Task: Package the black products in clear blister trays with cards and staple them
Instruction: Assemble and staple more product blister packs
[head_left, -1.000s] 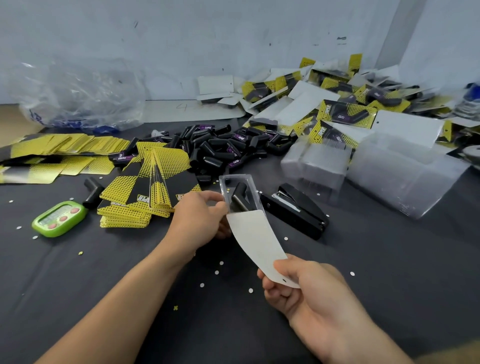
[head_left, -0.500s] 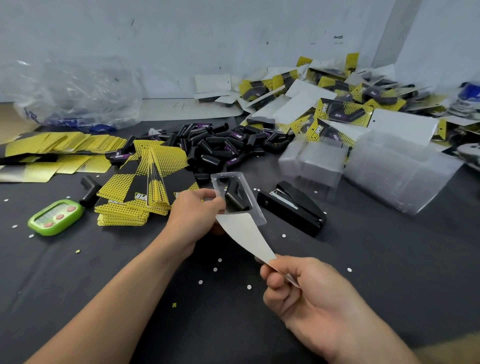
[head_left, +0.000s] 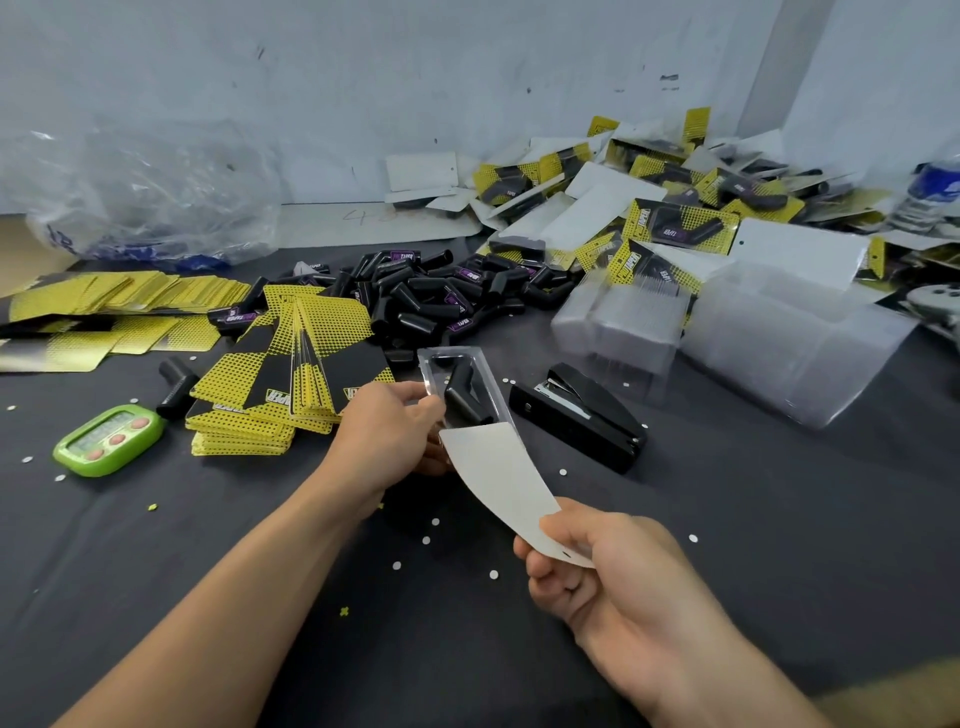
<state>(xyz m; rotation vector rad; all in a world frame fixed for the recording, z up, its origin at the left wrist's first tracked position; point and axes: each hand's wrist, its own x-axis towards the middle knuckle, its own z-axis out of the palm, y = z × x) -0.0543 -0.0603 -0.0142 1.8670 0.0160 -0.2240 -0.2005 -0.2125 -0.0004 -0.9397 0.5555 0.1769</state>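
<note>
My left hand (head_left: 387, 426) grips the left edge of a clear blister tray (head_left: 485, 376) with a bent black product (head_left: 462, 397) lying in it. A card (head_left: 501, 480), white side up, sits partly slid into the tray's near end and curves toward me. My right hand (head_left: 597, 561) pinches the card's near end between thumb and fingers. A black stapler (head_left: 582, 415) lies on the dark table just right of the tray. Behind the tray is a heap of loose black products (head_left: 431, 296), and to its left a stack of yellow-and-black cards (head_left: 291, 384).
Stacks of empty clear trays (head_left: 623, 332) stand at the right, with finished packs (head_left: 675, 228) piled behind them. A green timer (head_left: 109, 439) lies at the left, more yellow cards (head_left: 114, 306) beyond it, and a crumpled plastic bag (head_left: 145, 192) at the back left. Paper dots dot the table.
The tray and card have shifted slightly in my hands; the card's exposed white part looks a little shorter than a second ago. Both hands keep their grips.
</note>
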